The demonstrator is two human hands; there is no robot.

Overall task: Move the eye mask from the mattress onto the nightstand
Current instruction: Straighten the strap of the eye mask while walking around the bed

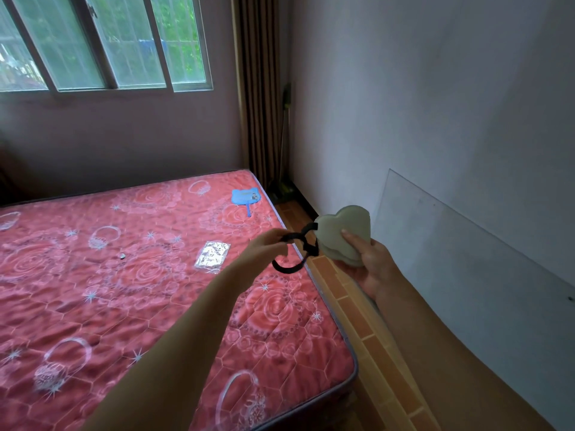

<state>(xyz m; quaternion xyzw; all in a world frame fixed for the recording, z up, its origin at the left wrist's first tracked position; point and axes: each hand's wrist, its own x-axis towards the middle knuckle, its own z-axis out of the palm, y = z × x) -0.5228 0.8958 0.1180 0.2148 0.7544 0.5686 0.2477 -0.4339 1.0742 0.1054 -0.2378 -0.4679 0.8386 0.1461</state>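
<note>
A pale green eye mask (339,233), folded in two, is held in my right hand (371,262) above the gap between the mattress and the wall. Its black elastic strap (294,259) hangs in a loop to the left, and my left hand (269,245) pinches that strap over the mattress's right edge. The red quilted mattress (140,290) with white floral print fills the lower left. No nightstand is in view.
A blue hand fan (245,195) and a shiny foil packet (213,256) lie on the mattress, with a small dark object (122,256) nearby. Orange-brown floor tiles (361,318) run between mattress and wall. A clear sheet (466,231) leans on the right wall. A window and brown curtain (259,88) stand behind.
</note>
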